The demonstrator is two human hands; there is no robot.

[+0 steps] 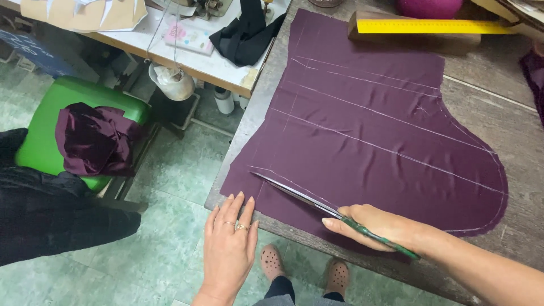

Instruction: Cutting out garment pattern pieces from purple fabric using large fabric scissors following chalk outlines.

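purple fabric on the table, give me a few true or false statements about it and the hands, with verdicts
1. The right hand holds scissors with blades on the purple fabric. True.
2. The left hand lifts the fabric off the table. False: it lies flat at the fabric's near edge.
3. Chalk lines run across the fabric. True.
4. A yellow ruler lies on top of the fabric. False: it lies beyond the far edge.
5. The green stool is bare. False: dark purple cloth is heaped on it.
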